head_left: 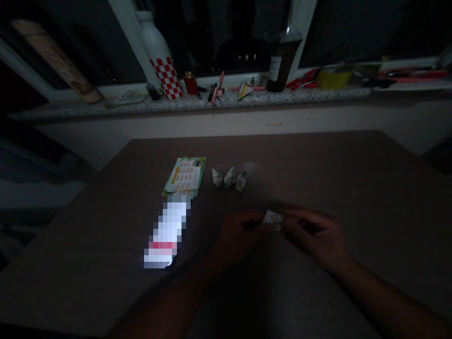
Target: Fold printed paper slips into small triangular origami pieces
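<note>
Being worked over the table [318, 165] now is one small paper [271, 217], and it is pinched from both sides! Its nine o'clock edge is held by the left hand [238, 235], thumb and fingers nearly closed; its three o'clock edge is held by the right hand [318, 235] in a similar narrow pinch. How firmly it is pressed cannot be told in this gloom. Now to the tally: at about half past ten from the paper, three folded pieces [229, 177] are stood in a row, and these can be judged done. The one in hand is creased small but looks unfinished; its exact fold is hidden by fingers and shadow. Farther out at ten o'clock, flat sheets [185, 175] are stacked, so plenty is apparently left unfolded, though no count can be given. And at nine o'clock a lit phone [167, 230] is laid, its screen blurred out, touched by neither hand.
</note>
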